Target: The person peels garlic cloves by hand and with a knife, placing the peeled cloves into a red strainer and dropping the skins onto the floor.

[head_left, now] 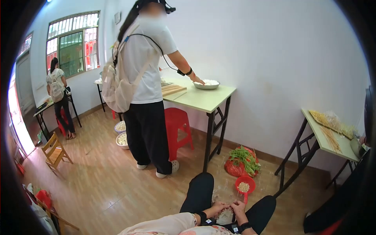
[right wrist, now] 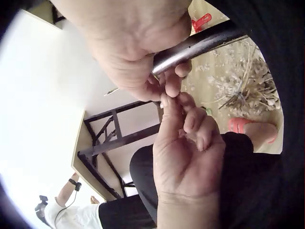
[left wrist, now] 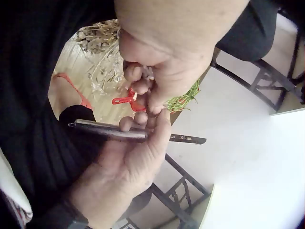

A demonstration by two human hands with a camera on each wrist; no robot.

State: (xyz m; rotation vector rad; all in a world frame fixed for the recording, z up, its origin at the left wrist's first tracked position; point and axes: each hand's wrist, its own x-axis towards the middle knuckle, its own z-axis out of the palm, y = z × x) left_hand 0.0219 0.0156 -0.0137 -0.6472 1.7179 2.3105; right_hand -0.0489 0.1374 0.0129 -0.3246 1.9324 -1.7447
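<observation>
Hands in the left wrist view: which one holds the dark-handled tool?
The right hand, lower in the picture: its fingers curl round the tool; the left hand, above, holds no tool.

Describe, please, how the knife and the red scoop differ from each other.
The knife is dark and slender, whereas the red scoop is brightly coloured with a wide, round bowl. The knife is held in the right hand, while the red scoop rests on the floor. The red scoop contains small pale pieces; the knife has a narrow blade instead. Both have a handle.
</observation>
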